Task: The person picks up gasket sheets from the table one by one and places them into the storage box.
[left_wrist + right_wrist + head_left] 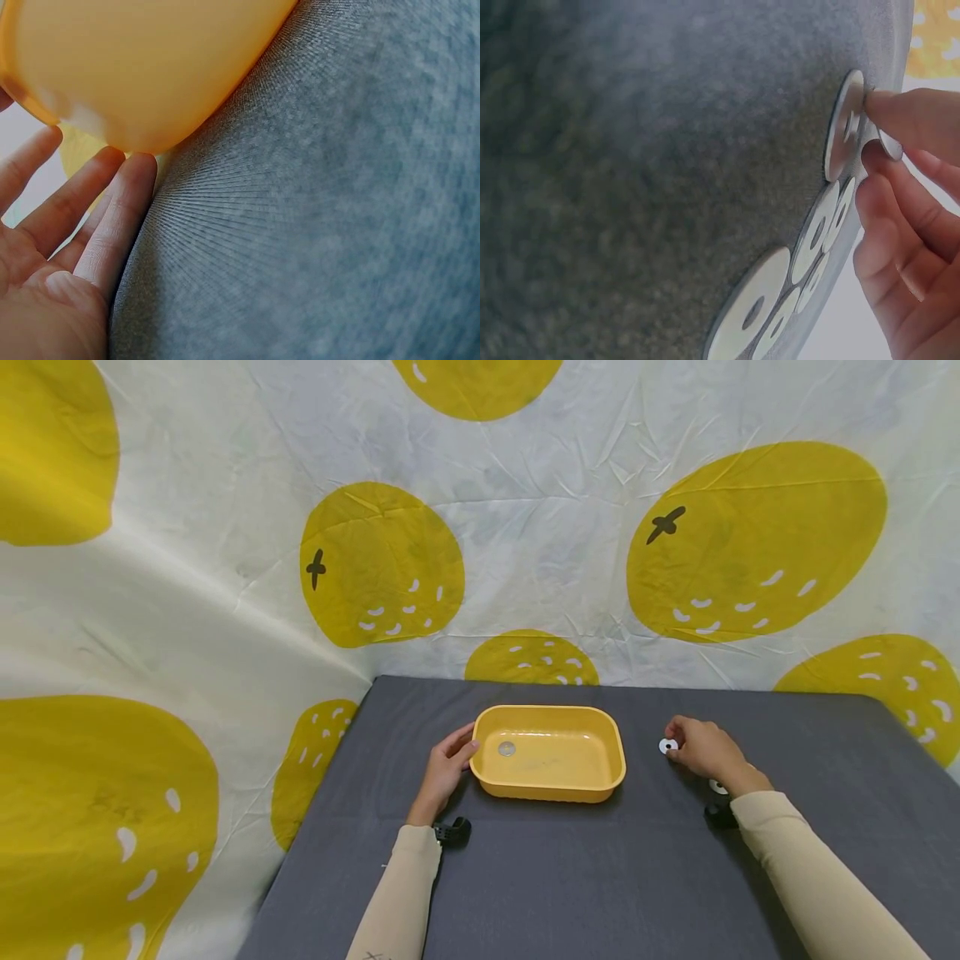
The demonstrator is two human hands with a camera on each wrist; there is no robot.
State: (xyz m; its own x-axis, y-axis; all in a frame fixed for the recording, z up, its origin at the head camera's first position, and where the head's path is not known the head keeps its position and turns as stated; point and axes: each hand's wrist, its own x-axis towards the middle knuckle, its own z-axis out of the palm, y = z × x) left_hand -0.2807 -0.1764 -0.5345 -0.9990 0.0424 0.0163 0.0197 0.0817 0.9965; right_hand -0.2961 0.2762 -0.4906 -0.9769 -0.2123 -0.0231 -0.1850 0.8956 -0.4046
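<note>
A yellow plastic tray (611,760) stands in the middle of the dark grey table, with one metal washer (507,748) lying inside it. My left hand (448,766) rests against the tray's left end, its fingers (112,210) straight against the tray (142,67). My right hand (699,748) is to the right of the tray, fingers curled. Its fingertips (900,112) pinch a washer (843,129) tipped up on edge, the same washer (667,745) seen at the hand's left. Several more washers (780,292) lie flat and overlapping beside it.
The grey table (570,877) is backed by a white cloth with large yellow fruit prints (750,543). Another washer (717,787) shows beside my right wrist. Black wrist-camera mounts (454,831) sit at both cuffs.
</note>
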